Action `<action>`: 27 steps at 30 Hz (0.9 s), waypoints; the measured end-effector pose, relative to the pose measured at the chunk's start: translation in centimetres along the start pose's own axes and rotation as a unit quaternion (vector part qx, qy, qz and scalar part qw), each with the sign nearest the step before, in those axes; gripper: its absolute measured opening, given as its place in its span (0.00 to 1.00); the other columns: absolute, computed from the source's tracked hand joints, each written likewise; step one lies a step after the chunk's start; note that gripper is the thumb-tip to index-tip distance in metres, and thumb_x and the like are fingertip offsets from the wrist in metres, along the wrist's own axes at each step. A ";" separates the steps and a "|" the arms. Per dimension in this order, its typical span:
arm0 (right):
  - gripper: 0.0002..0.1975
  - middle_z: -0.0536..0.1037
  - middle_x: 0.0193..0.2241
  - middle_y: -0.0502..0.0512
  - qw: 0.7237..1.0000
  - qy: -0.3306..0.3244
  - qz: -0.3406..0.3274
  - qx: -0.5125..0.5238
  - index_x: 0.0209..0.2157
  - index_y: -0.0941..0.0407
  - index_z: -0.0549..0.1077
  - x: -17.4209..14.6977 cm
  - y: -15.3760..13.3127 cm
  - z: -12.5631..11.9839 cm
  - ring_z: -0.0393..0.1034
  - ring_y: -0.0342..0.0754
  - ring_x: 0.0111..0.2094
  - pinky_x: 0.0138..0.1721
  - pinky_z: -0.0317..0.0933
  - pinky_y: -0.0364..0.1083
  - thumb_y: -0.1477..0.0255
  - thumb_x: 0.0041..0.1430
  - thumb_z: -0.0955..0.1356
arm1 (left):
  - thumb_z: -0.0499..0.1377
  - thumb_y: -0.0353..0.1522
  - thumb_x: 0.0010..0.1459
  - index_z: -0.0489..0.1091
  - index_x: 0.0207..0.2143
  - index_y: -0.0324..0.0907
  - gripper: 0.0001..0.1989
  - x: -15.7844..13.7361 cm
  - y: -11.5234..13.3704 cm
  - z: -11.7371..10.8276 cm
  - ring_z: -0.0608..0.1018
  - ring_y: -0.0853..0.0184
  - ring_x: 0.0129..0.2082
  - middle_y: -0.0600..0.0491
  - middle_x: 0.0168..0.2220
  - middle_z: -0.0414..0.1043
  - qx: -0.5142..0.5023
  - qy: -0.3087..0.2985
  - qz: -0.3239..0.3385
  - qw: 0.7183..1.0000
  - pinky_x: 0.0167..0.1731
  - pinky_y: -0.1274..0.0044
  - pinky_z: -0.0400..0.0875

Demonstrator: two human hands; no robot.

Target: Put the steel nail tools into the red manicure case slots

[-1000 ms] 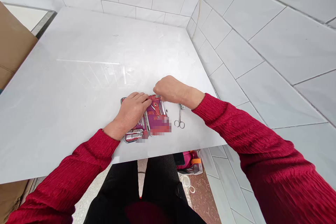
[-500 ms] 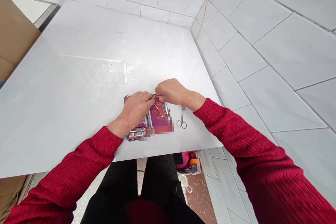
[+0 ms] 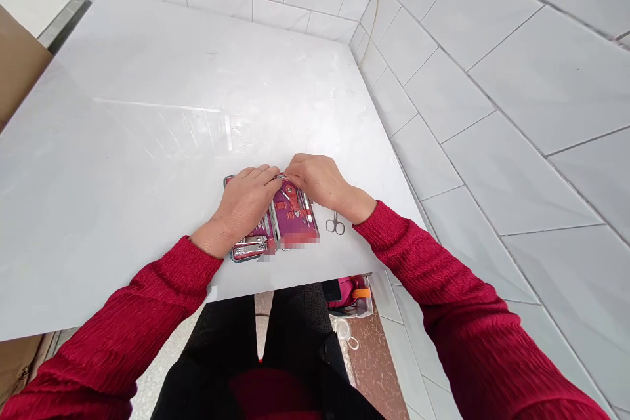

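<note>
An unfolded manicure case (image 3: 295, 234) with a purple and red lining lies on the white table near its front edge. Across its left half rests my left hand (image 3: 251, 197), fingers stretched and lying flat, the tips by the middle fold. My right hand (image 3: 317, 178) is closed in a pinch at the far edge of the right half; what its fingertips hold is hidden. Nail clippers (image 3: 249, 248) sit in the left half. Slim metal tools (image 3: 306, 207) are tucked in the right half. Small scissors (image 3: 335, 226) lie on the table beside the case, partly covered by my right wrist.
The white table (image 3: 162, 65) meets tiled walls (image 3: 492, 85) at the back and right. A cardboard box (image 3: 20, 65) stands at the left edge. Below the front edge, a clear bin (image 3: 363, 305) holds pink and orange things.
The view has shifted slightly. My right hand has come a little nearer at the top of the case, and its wrist now covers the scissors' upper part. My left hand stays on the case.
</note>
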State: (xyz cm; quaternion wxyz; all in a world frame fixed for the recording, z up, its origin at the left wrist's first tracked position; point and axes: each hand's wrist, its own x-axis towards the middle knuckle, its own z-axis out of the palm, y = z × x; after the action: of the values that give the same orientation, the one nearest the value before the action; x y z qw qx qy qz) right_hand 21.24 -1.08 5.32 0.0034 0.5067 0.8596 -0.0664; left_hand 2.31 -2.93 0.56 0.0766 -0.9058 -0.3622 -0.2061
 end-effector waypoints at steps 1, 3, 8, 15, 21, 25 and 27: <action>0.17 0.78 0.36 0.56 1.000 0.009 0.006 0.007 0.29 0.58 0.77 -0.2 -0.1 0.3 0.65 0.45 0.33 0.31 0.45 0.46 0.74 0.70 0.61 | 0.52 0.27 0.70 0.75 0.42 0.41 0.12 0.0 0.0 0.0 0.77 0.60 0.40 0.49 0.42 0.77 0.000 -0.002 0.000 1.000 0.40 0.68 0.71; 0.17 0.78 0.36 0.56 0.999 0.032 0.016 0.028 0.30 0.57 0.78 -0.4 0.1 0.7 0.66 0.46 0.34 0.31 0.47 0.46 0.74 0.70 0.61 | 0.51 0.27 0.71 0.75 0.43 0.41 0.12 0.0 -0.1 0.1 0.78 0.59 0.41 0.49 0.42 0.77 -0.002 -0.005 0.000 1.000 0.41 0.68 0.71; 0.12 0.80 0.40 0.54 0.975 0.174 0.060 0.124 0.40 0.54 0.80 -2.0 2.8 0.7 0.70 0.47 0.39 0.36 0.56 0.45 0.73 0.68 0.63 | 0.49 0.27 0.71 0.75 0.43 0.41 0.14 -0.1 -0.3 0.5 0.78 0.59 0.44 0.48 0.47 0.78 -0.007 0.014 0.000 1.000 0.43 0.67 0.73; 0.10 0.79 0.30 0.53 0.934 0.208 0.227 0.180 0.28 0.55 0.77 -8.1 6.5 2.4 0.69 0.47 0.31 0.34 0.58 0.45 0.69 0.62 0.67 | 0.47 0.27 0.71 0.76 0.42 0.41 0.16 0.0 -0.7 0.5 0.79 0.58 0.45 0.47 0.46 0.78 -0.022 0.025 -0.004 0.999 0.44 0.65 0.73; 0.09 0.79 0.29 0.52 0.924 0.141 0.309 0.173 0.31 0.55 0.77 -10.4 5.6 3.0 0.70 0.46 0.30 0.32 0.56 0.45 0.66 0.61 0.69 | 0.46 0.29 0.71 0.75 0.36 0.44 0.18 0.1 -1.9 -0.3 0.78 0.58 0.39 0.48 0.38 0.78 -0.027 0.006 -0.052 0.998 0.41 0.65 0.71; 0.08 0.79 0.29 0.51 0.926 0.131 0.318 0.154 0.32 0.55 0.76 -10.2 4.7 2.6 0.70 0.46 0.31 0.32 0.55 0.45 0.65 0.61 0.70 | 0.47 0.33 0.71 0.74 0.35 0.46 0.17 -0.1 -2.7 -0.5 0.78 0.58 0.37 0.50 0.37 0.78 -0.038 0.017 -0.103 0.994 0.36 0.66 0.69; 0.08 0.79 0.29 0.50 0.924 0.133 0.326 0.149 0.33 0.55 0.76 -10.3 4.3 2.6 0.69 0.45 0.30 0.31 0.54 0.44 0.65 0.61 0.70 | 0.47 0.34 0.71 0.74 0.34 0.46 0.17 -0.2 -3.0 -0.5 0.78 0.58 0.36 0.50 0.35 0.78 -0.045 0.012 -0.123 0.991 0.32 0.68 0.66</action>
State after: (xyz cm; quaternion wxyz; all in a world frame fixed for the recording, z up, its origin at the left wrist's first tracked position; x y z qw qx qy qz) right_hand 29.84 -8.26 3.00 -0.1650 0.7580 0.6192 -0.1212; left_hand -0.04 -1.02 0.90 0.0145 -0.8546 -0.4599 -0.2408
